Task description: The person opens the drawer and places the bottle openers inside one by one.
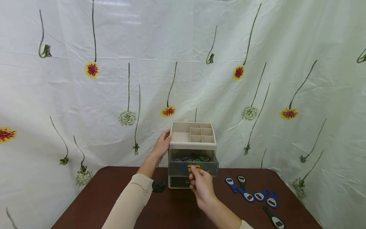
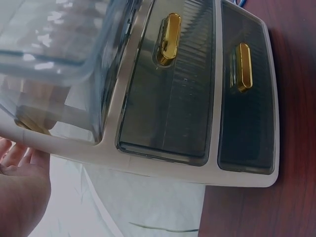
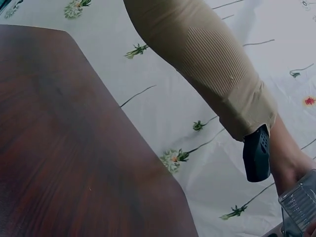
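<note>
A beige desktop drawer organizer (image 1: pixel 193 146) stands on the table, with a smoky see-through upper drawer (image 1: pixel 178 167) pulled out. Blue and dark bottle openers (image 1: pixel 204 158) lie inside that drawer. My right hand (image 1: pixel 203 187) pinches its gold handle (image 1: pixel 197 166) between thumb and fingers. Against the organizer's left side rests my left hand (image 1: pixel 162 144), its fingers lying along the wall near the top. In the left wrist view, the left hand (image 2: pixel 22 182) touches the side below the pulled-out drawer (image 2: pixel 54 61). Two lower drawers (image 2: pixel 168 98) with gold handles are closed.
Several blue and dark bottle openers (image 1: pixel 248 196) lie on the dark red-brown table (image 1: pixel 160 210), right of the organizer. Its top tray has compartments (image 1: pixel 181 136). A flower-printed white cloth (image 1: pixel 148 47) hangs behind the table. A black wrist device (image 3: pixel 256 154) sits at the left sleeve.
</note>
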{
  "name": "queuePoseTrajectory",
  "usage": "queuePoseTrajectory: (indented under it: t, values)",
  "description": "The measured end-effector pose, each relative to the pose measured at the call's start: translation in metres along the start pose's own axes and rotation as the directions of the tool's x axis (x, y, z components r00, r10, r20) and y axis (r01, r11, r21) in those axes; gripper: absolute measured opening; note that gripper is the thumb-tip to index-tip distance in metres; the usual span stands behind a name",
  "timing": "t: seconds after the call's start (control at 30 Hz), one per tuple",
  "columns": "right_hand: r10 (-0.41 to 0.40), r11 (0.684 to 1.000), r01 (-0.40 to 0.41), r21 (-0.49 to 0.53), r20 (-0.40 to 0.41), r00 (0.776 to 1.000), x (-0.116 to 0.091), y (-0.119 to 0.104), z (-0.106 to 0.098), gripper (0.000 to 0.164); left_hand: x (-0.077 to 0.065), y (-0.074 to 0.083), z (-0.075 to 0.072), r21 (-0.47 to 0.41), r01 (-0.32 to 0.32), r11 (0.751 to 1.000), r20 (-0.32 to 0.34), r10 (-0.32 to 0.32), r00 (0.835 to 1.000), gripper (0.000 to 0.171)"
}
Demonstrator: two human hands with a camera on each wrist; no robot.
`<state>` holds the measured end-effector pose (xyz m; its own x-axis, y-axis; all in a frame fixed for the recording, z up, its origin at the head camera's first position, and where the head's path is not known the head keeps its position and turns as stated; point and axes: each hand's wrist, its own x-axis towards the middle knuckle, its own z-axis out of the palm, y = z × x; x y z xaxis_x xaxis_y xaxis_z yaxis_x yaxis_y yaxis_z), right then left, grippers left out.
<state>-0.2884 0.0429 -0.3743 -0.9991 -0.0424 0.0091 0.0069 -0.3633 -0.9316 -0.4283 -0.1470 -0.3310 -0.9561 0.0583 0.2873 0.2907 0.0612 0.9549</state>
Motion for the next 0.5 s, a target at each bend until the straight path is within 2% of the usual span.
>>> queuePoseTrajectory:
  t: [0.5]
  values:
    - [-0.028,0.999,0.028,-0.024,-0.009,1.000,0.020,0.005,0.002,0.032,0.001,-0.001,0.000,-0.019,0.008,1.000,-0.002,-0.008,1.000,0.051]
